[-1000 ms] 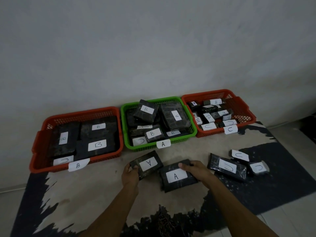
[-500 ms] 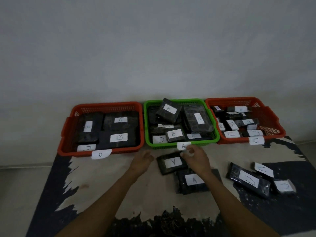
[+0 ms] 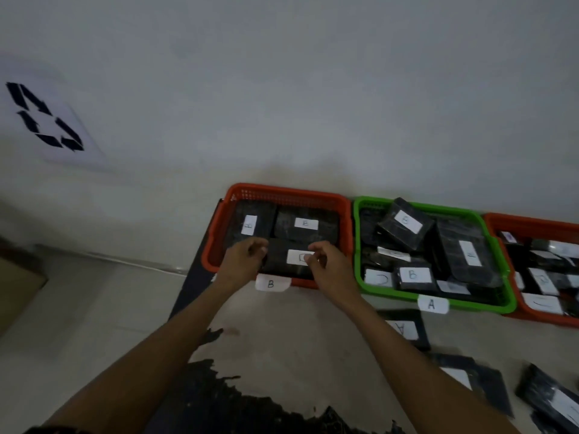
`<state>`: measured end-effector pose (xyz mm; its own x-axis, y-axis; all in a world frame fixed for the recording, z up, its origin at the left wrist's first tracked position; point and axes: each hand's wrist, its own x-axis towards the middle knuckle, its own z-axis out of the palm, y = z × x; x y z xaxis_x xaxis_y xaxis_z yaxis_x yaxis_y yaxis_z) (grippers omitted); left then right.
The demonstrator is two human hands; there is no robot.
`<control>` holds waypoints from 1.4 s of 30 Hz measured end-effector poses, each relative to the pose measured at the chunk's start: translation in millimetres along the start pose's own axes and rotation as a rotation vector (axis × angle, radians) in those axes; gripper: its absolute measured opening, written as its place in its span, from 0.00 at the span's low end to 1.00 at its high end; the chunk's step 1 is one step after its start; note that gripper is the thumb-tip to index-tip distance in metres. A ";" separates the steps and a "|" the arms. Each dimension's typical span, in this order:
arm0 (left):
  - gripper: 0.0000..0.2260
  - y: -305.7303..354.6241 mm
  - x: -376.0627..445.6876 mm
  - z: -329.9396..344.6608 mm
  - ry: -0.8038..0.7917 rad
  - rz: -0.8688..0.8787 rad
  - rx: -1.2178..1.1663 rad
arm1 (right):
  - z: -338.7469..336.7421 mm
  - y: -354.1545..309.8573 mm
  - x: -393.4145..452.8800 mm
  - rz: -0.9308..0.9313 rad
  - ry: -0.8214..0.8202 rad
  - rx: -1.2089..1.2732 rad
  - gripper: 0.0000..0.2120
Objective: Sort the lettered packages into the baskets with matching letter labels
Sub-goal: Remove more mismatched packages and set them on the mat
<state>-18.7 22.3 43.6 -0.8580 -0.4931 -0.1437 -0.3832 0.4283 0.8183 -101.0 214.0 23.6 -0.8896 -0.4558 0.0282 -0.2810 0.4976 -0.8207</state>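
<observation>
The red basket (image 3: pixel 282 191) tagged B (image 3: pixel 271 283) holds black wrapped packages with B labels. My left hand (image 3: pixel 244 261) curls around the left end of the front B package (image 3: pixel 282 264). My right hand (image 3: pixel 326 267) pinches the same package at its white label. To the right, the green basket (image 3: pixel 438 208) tagged A (image 3: pixel 431 304) holds mixed B and C packages. Another red basket (image 3: pixel 532 219) is cut off at the right edge. Two A packages (image 3: pixel 407 328) (image 3: pixel 470 380) lie on the mat (image 3: pixel 282 339) in front of the green basket.
A long black package (image 3: pixel 551 402) lies at the lower right of the mat. The baskets stand against a white wall, which carries a sheet with a recycling sign (image 3: pixel 47 120). A cardboard box (image 3: pixel 18 292) sits on the tiled floor at the left.
Both hands left the two A packages on the mat and moved left into the B basket. The view swung left, so the baskets now sit at the right.
</observation>
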 end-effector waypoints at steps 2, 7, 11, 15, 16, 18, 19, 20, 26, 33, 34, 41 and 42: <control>0.10 -14.7 16.3 -16.6 -0.074 -0.012 0.192 | 19.7 -9.4 9.4 0.022 -0.039 0.018 0.08; 0.13 -42.9 41.4 -28.7 -0.336 -0.099 0.510 | 64.4 -20.5 22.8 0.168 -0.155 0.129 0.13; 0.22 -54.1 52.1 -16.9 -0.395 -0.151 0.654 | 92.4 -19.6 23.2 0.229 -0.161 0.030 0.20; 0.30 -56.9 60.4 -9.5 -0.358 -0.193 0.621 | 94.4 -14.8 28.8 0.283 -0.144 0.036 0.20; 0.30 -58.6 61.4 -8.1 -0.321 -0.214 0.590 | 94.0 -14.0 29.4 0.294 -0.140 0.036 0.20; 0.29 -61.9 61.4 -6.3 -0.238 -0.235 0.518 | 94.2 -14.0 29.4 0.302 -0.136 0.028 0.19; 0.28 -63.5 60.9 -5.8 -0.205 -0.230 0.483 | 94.4 -14.5 29.3 0.301 -0.136 0.017 0.19; 0.28 -64.7 60.1 -5.6 -0.184 -0.218 0.455 | 94.5 -14.8 29.2 0.301 -0.135 0.006 0.18; 0.28 -60.7 45.9 -8.5 -0.022 -0.097 0.450 | 93.8 -16.9 28.1 0.282 -0.132 -0.018 0.19; 0.17 -47.3 42.1 -14.2 -0.131 -0.098 0.487 | 88.6 -17.4 30.2 0.304 -0.176 0.103 0.17; 0.15 -44.9 39.9 -15.5 -0.131 -0.099 0.534 | 85.6 -18.4 31.0 0.312 -0.185 0.160 0.16; 0.04 9.0 26.9 -15.5 0.050 0.216 0.268 | 50.5 -30.5 27.3 0.292 -0.084 0.438 0.12; 0.06 21.7 24.7 -12.2 0.059 0.248 0.222 | 42.0 -32.8 24.7 0.304 -0.061 0.494 0.14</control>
<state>-44.1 10.1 64.6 -0.9156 -0.3936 0.0822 -0.2362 0.6918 0.6823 -98.6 155.5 27.2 -0.8776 -0.3953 -0.2714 0.1985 0.2159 -0.9560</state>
